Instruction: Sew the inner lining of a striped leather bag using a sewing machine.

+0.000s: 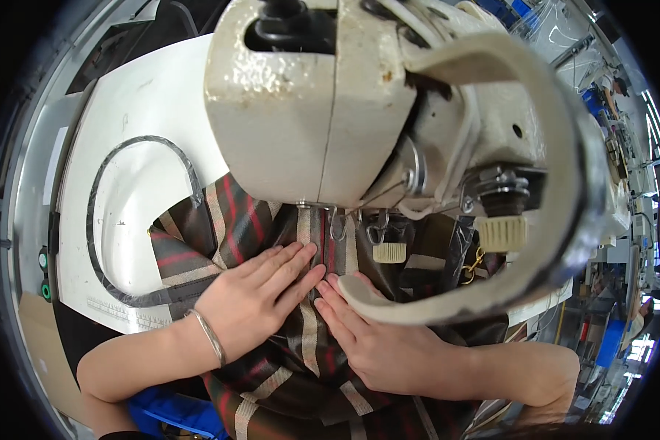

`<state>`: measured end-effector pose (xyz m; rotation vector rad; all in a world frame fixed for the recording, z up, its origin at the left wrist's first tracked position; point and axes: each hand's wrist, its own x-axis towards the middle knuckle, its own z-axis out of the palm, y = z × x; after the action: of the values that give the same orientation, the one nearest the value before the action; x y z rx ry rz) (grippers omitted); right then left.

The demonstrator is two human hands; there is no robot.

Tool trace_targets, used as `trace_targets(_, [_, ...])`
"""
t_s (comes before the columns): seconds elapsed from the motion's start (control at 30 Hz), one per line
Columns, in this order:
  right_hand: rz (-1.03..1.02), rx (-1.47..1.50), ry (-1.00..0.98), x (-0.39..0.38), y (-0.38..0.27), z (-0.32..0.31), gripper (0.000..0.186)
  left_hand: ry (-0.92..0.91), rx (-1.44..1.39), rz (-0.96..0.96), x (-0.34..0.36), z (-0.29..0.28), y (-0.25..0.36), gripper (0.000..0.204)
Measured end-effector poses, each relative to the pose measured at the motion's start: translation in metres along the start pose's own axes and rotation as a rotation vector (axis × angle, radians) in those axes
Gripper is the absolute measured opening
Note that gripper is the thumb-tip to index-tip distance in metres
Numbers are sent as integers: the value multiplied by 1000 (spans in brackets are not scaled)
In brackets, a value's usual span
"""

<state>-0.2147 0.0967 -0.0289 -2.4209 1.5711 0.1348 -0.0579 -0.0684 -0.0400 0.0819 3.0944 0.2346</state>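
Note:
Dark brown plaid material [253, 389] with red and cream stripes, perhaps a bag piece, lies spread under the head of a cream sewing machine [271, 132]. My left hand [257, 297] rests flat on it, fingers stretched toward the needle area. My right hand [374, 341] also presses flat on the material, its fingertips close to the left ones and partly behind the machine's curved cream guard [565, 183]. Neither hand grips anything. A dark strap wrapped in clear film [92, 220] loops out from the material's left side. The needle point itself is hard to make out.
The white machine table [147, 103] stretches to the left, with a ruler strip [125, 314] along its near edge. Two ribbed cream knobs [502, 235] stick out below the machine. A gold chain [474, 265] hangs at the right. Blue cloth [176, 412] sits below the table.

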Motion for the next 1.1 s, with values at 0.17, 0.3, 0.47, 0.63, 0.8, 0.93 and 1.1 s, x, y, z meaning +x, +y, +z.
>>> trace_targets(0.17, [20, -27, -35, 2, -2, -2, 61, -75, -23, -33, 1, -2, -1, 56])
trace_targets(0.3, [12, -24, -25, 2, 0, -4, 60, 8, 28, 20, 2, -1, -1, 55])
trace_targets(0.47, [-1, -38, 15, 0, 3, -3, 58, 78, -16, 38, 2, 5, -2, 51])
trace_targets(0.63, [0, 106, -124, 4, 1, 1, 63, 97, -24, 38, 1, 9, -4, 51])
trace_targets(0.8, [0, -27, 29, 4, -1, -2, 48, 94, -59, 32, 1, 8, -6, 50])
trace_targets(0.93, [0, 11, -70, 6, 0, -5, 50, 98, -62, 53, 3, 4, -11, 49])
trace_targets(1.1, [-11, -82, -25, 9, 8, -6, 59, 99, -50, 78, 8, 1, -19, 46])
